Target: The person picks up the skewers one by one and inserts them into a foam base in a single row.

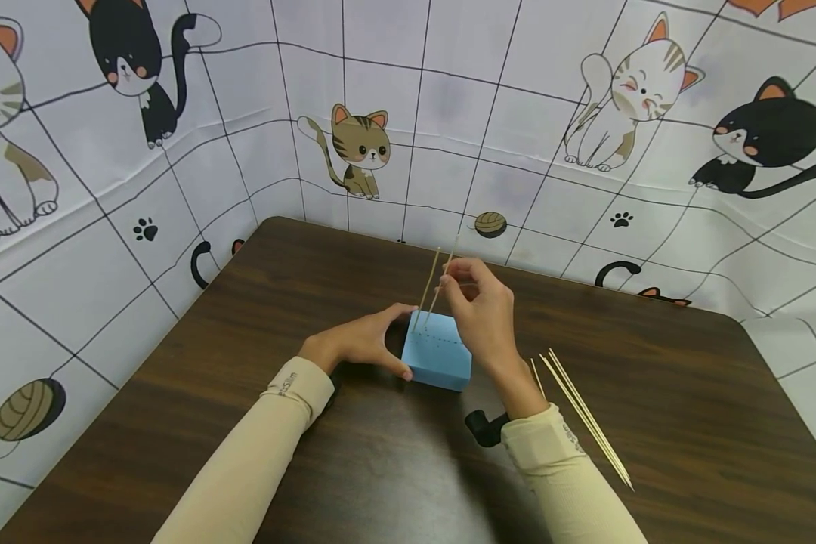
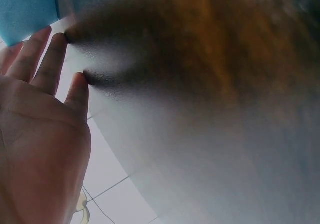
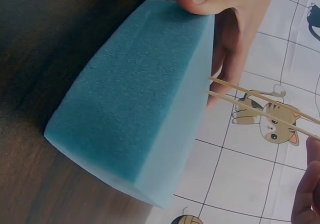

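A light blue foam block (image 1: 437,353) with a row of small dark marks on top lies on the table; the right wrist view shows the block (image 3: 130,88) from the side. My left hand (image 1: 360,340) grips its left side between thumb and fingers. One thin wooden stick (image 1: 427,289) stands in the block near its back left corner. Beside it, my right hand (image 1: 479,310) pinches a second stick (image 1: 437,301), whose lower end meets the block's top. In the right wrist view both sticks run nearly parallel.
Several loose sticks (image 1: 588,419) lie on the brown table (image 1: 687,393) to the right of my right forearm, with another stick (image 1: 538,378) close to the wrist. A cat-patterned white sheet (image 1: 449,113) rises behind the table and along its left side.
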Demonstrator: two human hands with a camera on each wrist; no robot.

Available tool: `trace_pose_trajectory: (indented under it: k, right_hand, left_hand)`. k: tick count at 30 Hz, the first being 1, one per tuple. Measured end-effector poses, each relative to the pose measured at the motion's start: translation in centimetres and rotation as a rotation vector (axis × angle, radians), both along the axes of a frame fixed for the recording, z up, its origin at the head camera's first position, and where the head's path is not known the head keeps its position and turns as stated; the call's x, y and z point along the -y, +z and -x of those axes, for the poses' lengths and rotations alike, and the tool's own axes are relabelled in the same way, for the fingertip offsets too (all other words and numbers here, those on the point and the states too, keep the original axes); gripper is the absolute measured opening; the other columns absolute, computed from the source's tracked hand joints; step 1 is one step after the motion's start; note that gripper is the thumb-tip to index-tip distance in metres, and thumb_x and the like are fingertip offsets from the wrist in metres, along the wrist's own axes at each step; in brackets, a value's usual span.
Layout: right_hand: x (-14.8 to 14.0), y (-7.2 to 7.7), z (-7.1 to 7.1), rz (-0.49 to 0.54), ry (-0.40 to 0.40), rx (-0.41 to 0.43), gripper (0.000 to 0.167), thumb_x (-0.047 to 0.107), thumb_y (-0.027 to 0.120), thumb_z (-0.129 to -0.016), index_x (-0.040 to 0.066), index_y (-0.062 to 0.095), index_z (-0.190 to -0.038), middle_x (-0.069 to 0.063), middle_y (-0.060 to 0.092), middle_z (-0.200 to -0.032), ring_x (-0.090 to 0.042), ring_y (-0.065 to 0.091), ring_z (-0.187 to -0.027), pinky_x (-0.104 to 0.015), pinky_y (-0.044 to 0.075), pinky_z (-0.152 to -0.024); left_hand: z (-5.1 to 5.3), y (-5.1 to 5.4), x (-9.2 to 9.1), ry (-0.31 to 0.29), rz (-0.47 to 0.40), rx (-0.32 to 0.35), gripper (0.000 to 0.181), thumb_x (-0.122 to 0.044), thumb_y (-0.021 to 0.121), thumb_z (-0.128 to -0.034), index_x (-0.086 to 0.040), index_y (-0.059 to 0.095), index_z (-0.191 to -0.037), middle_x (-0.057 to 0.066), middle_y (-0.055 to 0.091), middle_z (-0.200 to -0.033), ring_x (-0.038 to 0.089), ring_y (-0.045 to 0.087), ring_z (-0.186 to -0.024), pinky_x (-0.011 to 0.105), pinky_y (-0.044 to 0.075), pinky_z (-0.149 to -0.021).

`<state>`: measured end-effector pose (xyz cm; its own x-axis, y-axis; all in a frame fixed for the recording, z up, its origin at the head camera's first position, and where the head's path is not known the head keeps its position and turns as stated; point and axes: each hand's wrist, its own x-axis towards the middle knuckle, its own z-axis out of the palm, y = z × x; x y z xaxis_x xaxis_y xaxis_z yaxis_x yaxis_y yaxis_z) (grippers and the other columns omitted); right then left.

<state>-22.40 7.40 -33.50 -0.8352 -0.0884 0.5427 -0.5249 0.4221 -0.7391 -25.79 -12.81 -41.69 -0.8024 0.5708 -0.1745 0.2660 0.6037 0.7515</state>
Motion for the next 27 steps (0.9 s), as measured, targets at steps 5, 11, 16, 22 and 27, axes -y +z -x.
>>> trace_pose_trajectory:
  k: [5, 11, 16, 22, 27]
  right_hand:
    - [0.0, -0.4, 0.0, -0.038, -0.003, 0.015, 0.010, 0.007, 0.062, -0.097, 0.004, 0.066, -0.105, -0.010, 0.070, -0.094, -0.024, 0.072, -0.079, -0.032, 0.053, -0.066]
    - [0.1, -0.9, 0.0, -0.073, 0.008, 0.047, 0.008, 0.008, 0.062, -0.097, 0.004, 0.065, -0.104, -0.009, 0.070, -0.094, -0.025, 0.072, -0.080, -0.036, 0.055, -0.066]
    - [0.1, -1.1, -0.1, -0.113, 0.001, 0.070, 0.008, 0.010, 0.062, -0.098, 0.005, 0.065, -0.103, -0.009, 0.070, -0.096, -0.022, 0.072, -0.081, -0.037, 0.057, -0.066]
    - [0.1, -1.1, -0.1, -0.129, 0.004, 0.080, 0.008, 0.010, 0.062, -0.097, 0.005, 0.065, -0.104, -0.010, 0.070, -0.097, -0.022, 0.071, -0.081, -0.038, 0.058, -0.069]
    - [-0.1, -1.0, -0.2, -0.131, -0.001, 0.081, 0.010, 0.010, 0.064, -0.096, 0.004, 0.064, -0.105, -0.010, 0.069, -0.097, -0.022, 0.071, -0.082, -0.039, 0.058, -0.070]
  left_hand:
    - [0.0, 0.3, -0.1, -0.002, 0.002, 0.005, 0.115, -0.050, 0.089, -0.0678, -0.024, 0.020, -0.157, 0.002, 0.027, -0.161, 0.023, 0.028, -0.146, 0.049, 0.029, -0.117]
    - [-0.1, 0.4, 0.0, -0.003, 0.001, 0.008, 0.115, -0.049, 0.089, -0.0683, -0.024, 0.020, -0.157, 0.003, 0.026, -0.161, 0.023, 0.028, -0.147, 0.049, 0.029, -0.116]
    - [-0.2, 0.3, 0.1, -0.002, -0.002, 0.004, 0.115, -0.049, 0.089, -0.0683, -0.024, 0.020, -0.157, 0.003, 0.026, -0.161, 0.023, 0.028, -0.147, 0.049, 0.029, -0.116]
    - [-0.1, 0.2, 0.1, 0.002, -0.008, 0.000, 0.114, -0.049, 0.089, -0.0684, -0.024, 0.020, -0.157, 0.003, 0.026, -0.161, 0.024, 0.028, -0.146, 0.050, 0.029, -0.116]
    - [0.0, 0.2, 0.0, 0.000, -0.001, 0.003, 0.115, -0.050, 0.089, -0.0678, -0.025, 0.020, -0.157, 0.003, 0.027, -0.161, 0.023, 0.028, -0.146, 0.050, 0.029, -0.116]
